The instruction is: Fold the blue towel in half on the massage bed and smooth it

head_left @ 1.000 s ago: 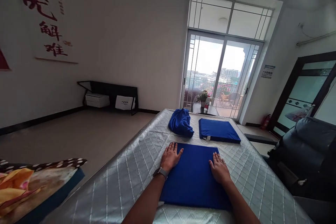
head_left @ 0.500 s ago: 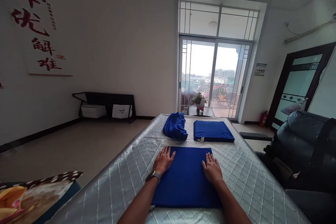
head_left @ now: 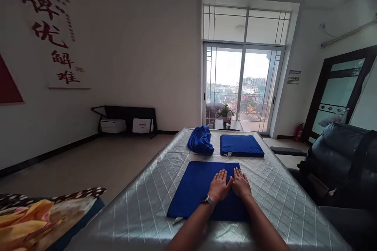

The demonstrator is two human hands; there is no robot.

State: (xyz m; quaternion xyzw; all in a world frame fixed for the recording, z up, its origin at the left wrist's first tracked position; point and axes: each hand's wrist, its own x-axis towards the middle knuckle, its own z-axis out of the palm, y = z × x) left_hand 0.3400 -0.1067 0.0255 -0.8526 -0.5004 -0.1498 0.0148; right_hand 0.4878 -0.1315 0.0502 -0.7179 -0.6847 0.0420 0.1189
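Note:
A flat, folded blue cloth (head_left: 196, 192) lies on the silver quilted table cover (head_left: 141, 208), with a small white tag at its near left corner. My left hand (head_left: 219, 185), a watch on its wrist, rests flat on the right half of the cloth. Beside it my right hand (head_left: 241, 183) lies flat along the cloth's right edge, the thumbs meeting. Both hands have their fingers stretched out and hold nothing. Farther back sit a crumpled blue cloth bundle (head_left: 200, 141) and a neat stack of folded blue cloth (head_left: 242, 145) with a white tag.
A dark leather chair (head_left: 341, 157) stands close on the right. Patterned bedding (head_left: 38, 223) fills the lower left. Beyond the far table edge are a small table with a plant (head_left: 225, 111) and a bottle (head_left: 229, 117), before a sliding glass door (head_left: 224, 82).
My left hand has moved right across the cloth, from its left edge to beside my right hand. My right hand stays near the right edge. The view has turned slightly left.

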